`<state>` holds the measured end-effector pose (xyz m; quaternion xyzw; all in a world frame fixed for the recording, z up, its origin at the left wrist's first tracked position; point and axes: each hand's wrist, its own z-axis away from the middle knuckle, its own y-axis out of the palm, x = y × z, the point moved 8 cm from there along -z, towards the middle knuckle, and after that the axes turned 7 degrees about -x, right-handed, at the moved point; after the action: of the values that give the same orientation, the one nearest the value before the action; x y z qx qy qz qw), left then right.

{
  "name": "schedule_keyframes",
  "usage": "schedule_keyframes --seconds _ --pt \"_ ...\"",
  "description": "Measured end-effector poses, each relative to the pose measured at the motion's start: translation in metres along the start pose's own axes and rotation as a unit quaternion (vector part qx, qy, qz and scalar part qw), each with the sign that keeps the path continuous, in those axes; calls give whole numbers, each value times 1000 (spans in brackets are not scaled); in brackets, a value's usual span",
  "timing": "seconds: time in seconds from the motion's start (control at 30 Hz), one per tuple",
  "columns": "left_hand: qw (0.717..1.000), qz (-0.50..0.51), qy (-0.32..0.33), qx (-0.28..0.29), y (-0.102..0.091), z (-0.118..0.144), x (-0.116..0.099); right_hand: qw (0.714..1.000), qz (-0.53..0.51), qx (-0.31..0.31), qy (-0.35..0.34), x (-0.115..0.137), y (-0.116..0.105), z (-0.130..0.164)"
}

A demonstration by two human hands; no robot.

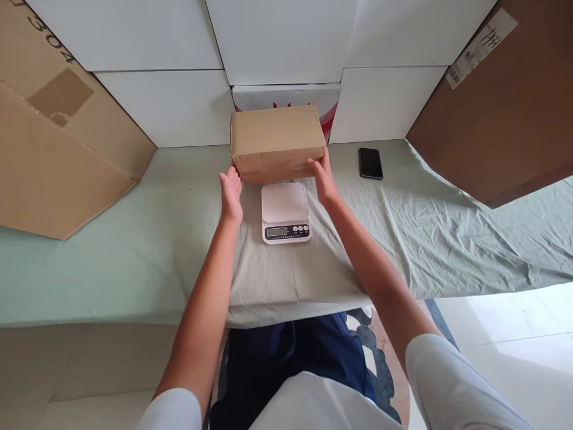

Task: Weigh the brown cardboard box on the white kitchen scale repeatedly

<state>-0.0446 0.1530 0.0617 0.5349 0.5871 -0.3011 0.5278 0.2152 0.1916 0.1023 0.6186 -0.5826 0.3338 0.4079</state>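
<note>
Both hands are on a plain brown rectangular cardboard box at the far middle of the desk, which is draped in a wrinkled pale green cloth. The left hand presses its fingers against the box's near left corner, and the right hand clasps the near right corner, thumb and fingers spread along the lower edge, so the box is gripped between the two. Its near edge stands just behind a small white digital kitchen scale (whether the box rests on the cloth or is slightly raised cannot be told). The scale lies flat between the forearms, its grey display and row of round buttons facing the person. Right of the box, apart from it, a black smartphone lies face up on the cloth. Behind the box a white carton with red print leans against stacked white panels. Large brown cardboard sheets flank the desk on both sides.
</note>
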Motion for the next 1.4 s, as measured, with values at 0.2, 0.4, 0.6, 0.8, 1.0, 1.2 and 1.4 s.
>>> schedule_keyframes --seconds 0.2,0.4,0.6,0.8,1.0,1.2,1.4 --pt "999 -10 32 42 -14 79 -23 999 -11 0 33 18 -24 66" --pt "999 0 30 24 -19 106 -15 998 -26 -18 59 13 -29 103" --pt "1000 2 21 17 -16 111 -11 997 -25 -26 71 12 -31 106" --pt "1000 6 17 10 -19 115 -9 996 -26 -22 82 13 -31 108" --pt "1000 5 16 13 -19 114 -8 997 -17 -26 69 11 -31 109" --pt "999 6 24 23 -18 113 -10 997 -8 -27 66 9 -31 109" --pt "1000 -1 19 18 -17 112 -12 996 -14 -37 83 10 -32 109"
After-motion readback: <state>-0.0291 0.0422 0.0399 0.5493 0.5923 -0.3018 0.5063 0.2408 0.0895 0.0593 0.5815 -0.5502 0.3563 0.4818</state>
